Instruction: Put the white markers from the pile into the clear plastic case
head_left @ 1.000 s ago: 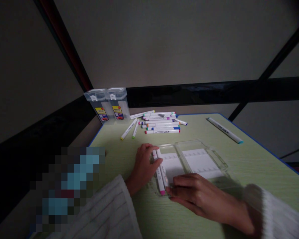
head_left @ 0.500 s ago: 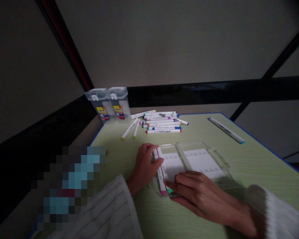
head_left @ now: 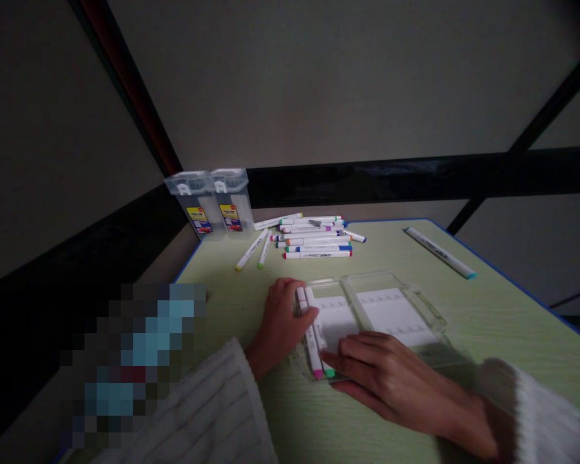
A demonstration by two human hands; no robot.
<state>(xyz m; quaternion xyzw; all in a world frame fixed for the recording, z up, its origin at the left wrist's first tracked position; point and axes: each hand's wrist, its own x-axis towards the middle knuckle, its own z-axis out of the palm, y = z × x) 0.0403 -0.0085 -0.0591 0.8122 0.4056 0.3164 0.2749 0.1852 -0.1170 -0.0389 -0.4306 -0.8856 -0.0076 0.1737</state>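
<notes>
As left hand [head_left: 279, 323] and right hand [head_left: 391, 380] loosely touch markers [head_left: 311, 336], the table [head_left: 502, 322] lies dim.

A white plastic marker pen with a pink cap [head_left: 312, 345] and a white plastic marker pen with a green cap [head_left: 319, 330] lie flat, side by side and touching, coloured caps nearest the person, in the left end of a shallow clear plastic case [head_left: 370, 279].

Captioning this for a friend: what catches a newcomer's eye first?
Two hands meet at a clear open case mid-table: the left hand rests on two markers inside, the right hand at their coloured tips. Behind, a marker pile lies beside two upright clear boxes.
</notes>
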